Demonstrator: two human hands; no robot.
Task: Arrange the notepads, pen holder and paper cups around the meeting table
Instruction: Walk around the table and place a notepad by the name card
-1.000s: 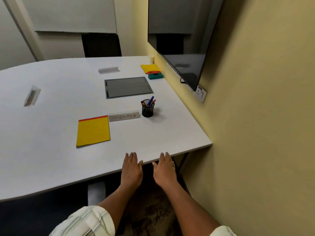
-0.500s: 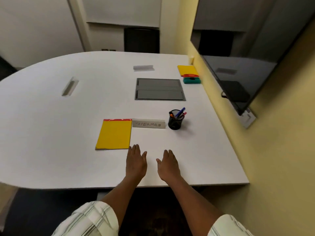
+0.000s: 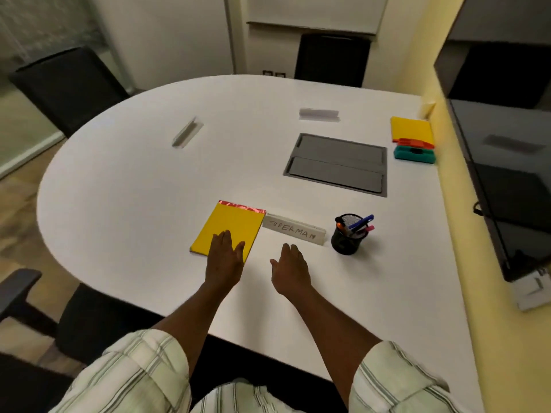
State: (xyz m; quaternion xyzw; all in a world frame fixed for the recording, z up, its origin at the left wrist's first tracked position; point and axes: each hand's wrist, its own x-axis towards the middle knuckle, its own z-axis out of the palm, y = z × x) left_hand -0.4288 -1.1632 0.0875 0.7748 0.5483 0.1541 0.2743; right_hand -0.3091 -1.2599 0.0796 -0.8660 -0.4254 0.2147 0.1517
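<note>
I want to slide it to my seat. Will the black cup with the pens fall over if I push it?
The pen holder probably slides easily, since the white table looks smooth. It looks like wire mesh, so it is likely light. The pens lean out over one side, so a push near the rim might tip it. Pushing low is safer.

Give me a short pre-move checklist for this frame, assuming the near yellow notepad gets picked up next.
1. left hand over the near notepad: ok, fingers overlap its near corner.
2. Grip on the pad: not ok, palm flat and open.
3. right hand free: ok, open and empty.
4. SUPERMAN name card apart from the pad: cannot tell, edges look adjacent.
5. pen holder upright: ok.
6. Paper cups located: not ok, none visible.
</note>
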